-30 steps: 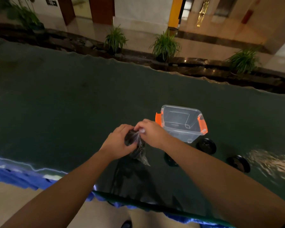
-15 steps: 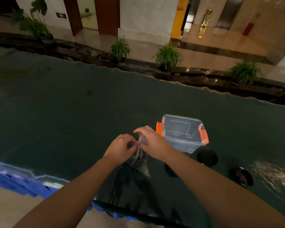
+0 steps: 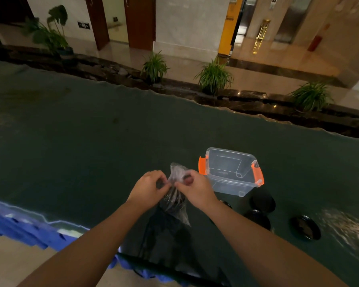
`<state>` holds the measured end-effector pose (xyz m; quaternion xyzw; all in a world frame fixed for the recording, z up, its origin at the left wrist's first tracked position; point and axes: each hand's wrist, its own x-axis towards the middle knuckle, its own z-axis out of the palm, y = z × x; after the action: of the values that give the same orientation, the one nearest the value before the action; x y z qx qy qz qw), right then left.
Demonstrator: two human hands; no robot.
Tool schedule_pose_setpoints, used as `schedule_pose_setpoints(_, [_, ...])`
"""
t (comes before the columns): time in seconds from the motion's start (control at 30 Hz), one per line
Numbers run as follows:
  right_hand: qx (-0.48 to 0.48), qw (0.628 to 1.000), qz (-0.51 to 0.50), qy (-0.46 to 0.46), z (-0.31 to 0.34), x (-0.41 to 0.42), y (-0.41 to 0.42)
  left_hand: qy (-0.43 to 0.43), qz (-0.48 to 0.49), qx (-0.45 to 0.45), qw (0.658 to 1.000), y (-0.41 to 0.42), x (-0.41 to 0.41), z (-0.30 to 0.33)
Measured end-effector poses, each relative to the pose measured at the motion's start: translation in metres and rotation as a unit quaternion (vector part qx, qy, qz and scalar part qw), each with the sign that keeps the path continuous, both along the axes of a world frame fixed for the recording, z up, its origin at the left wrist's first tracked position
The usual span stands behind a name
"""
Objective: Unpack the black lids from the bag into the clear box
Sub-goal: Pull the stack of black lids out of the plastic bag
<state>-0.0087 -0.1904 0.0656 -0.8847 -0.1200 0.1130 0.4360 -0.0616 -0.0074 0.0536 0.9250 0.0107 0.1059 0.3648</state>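
Note:
A small clear plastic bag point(image 3: 177, 200) with dark lids inside hangs above the dark green table cover. My left hand point(image 3: 147, 188) and my right hand point(image 3: 193, 188) both pinch the bag's top, which sticks up between them. The clear box point(image 3: 232, 172) with orange latches stands open just right of my right hand; no lid shows inside it. Three black lids lie loose on the table near the box: one point(image 3: 262, 200) at its front corner, one point(image 3: 257, 219) nearer me, one point(image 3: 305, 227) further right.
The dark green cover point(image 3: 71, 141) spans the wide table, with a blue edge point(image 3: 19, 226) at the near left. Beyond the far edge run a dark stone ledge and potted plants point(image 3: 214, 76). A bright reflection point(image 3: 348, 226) lies on the cover at the right.
The bag's top has been pulled upward and opened out between my hands. The view has tilted up slightly, showing more of the hall behind.

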Motion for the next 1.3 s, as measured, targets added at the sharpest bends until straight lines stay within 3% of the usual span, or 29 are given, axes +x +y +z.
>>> schedule_pose_setpoints(0.5, [-0.117,0.979,0.078,-0.148,0.025,-0.003,-0.031,-0.039,-0.066,0.086,0.993,0.02,-0.015,0.02])
schedule_pose_setpoints(0.7, [-0.118,0.979,0.071,-0.151,0.028,-0.004,-0.037,-0.114,-0.107,0.04,0.987,0.004,-0.011,0.054])
schedule_pose_setpoints(1.0, [-0.099,0.978,0.088,-0.163,0.036,-0.005,-0.039,0.032,-0.063,0.191,0.979,-0.012,0.01,0.091])
schedule_pose_setpoints(1.2, [-0.101,0.979,0.124,-0.129,0.047,-0.007,-0.038,0.128,-0.035,0.212,0.968,-0.018,0.015,0.102])
schedule_pose_setpoints(1.3, [-0.093,0.984,0.087,-0.121,0.058,-0.008,-0.031,0.145,0.013,0.186,0.972,-0.023,0.018,0.102])
